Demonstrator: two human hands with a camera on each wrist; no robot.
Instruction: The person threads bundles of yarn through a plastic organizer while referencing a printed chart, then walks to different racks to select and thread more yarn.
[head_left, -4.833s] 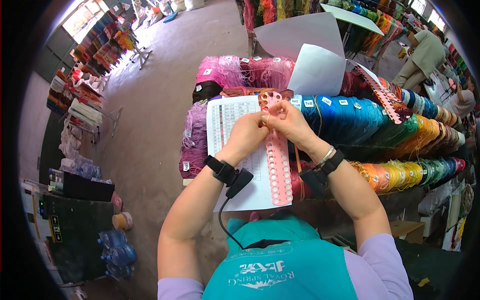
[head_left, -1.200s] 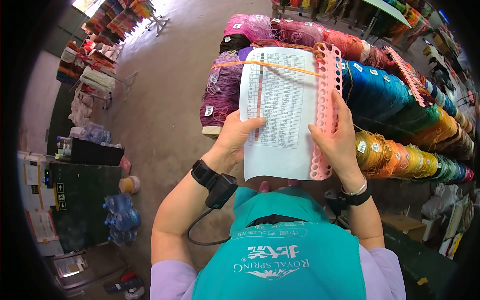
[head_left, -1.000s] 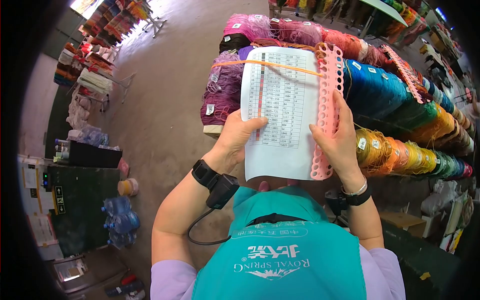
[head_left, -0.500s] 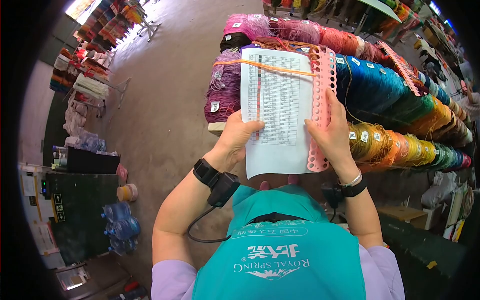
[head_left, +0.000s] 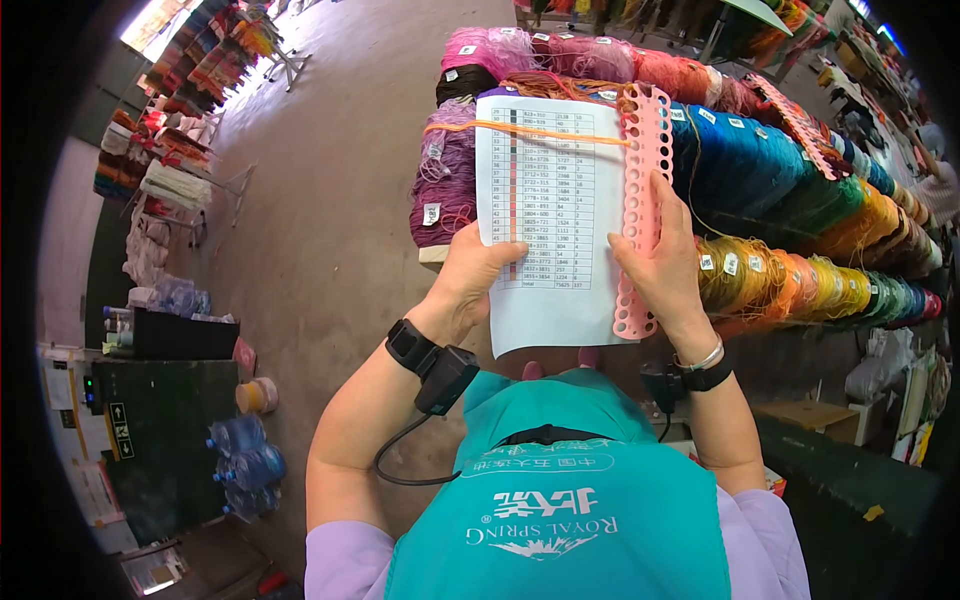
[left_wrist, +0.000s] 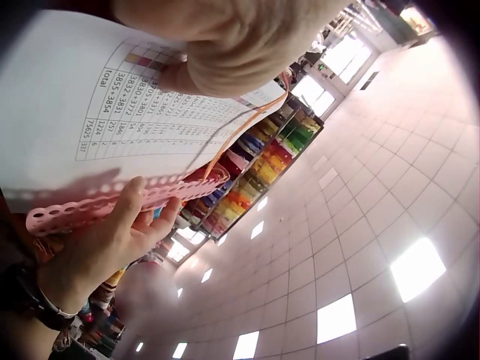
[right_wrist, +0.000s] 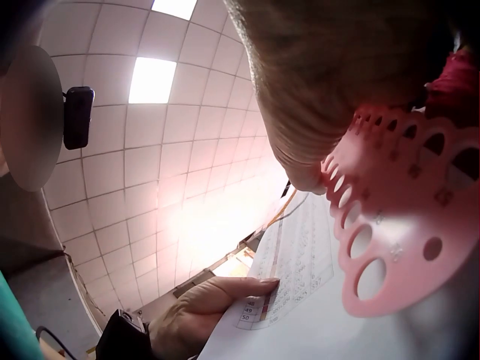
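Note:
A printed sheet point(head_left: 560, 320) with a numbered table and a column of colour swatches is held up in front of the body. My left hand point(head_left: 468, 275) pinches its left edge, thumb lying on top over the lower rows. Along the right side of the sheet stands a pink perforated thread card point(head_left: 648, 130), with holes down both long edges. My right hand point(head_left: 668, 265) grips this card, thumb on its left side and fingers at its right edge. From the card's upper part an orange thread point(head_left: 540, 132) runs left across the sheet's top rows, past its edge.
Behind the sheet, a rack carries labelled thread skeins in purple point(head_left: 440, 190), blue point(head_left: 740, 150) and yellow point(head_left: 740, 275). A second pink perforated card point(head_left: 795, 120) lies on the skeins at the right. Water bottles point(head_left: 245, 465) stand on the floor at left.
Earlier, both hands met at the card's upper end, fingers on the thread. They have since parted to the sheet's two sides, and the orange thread lies across it. Over the last second, little moves.

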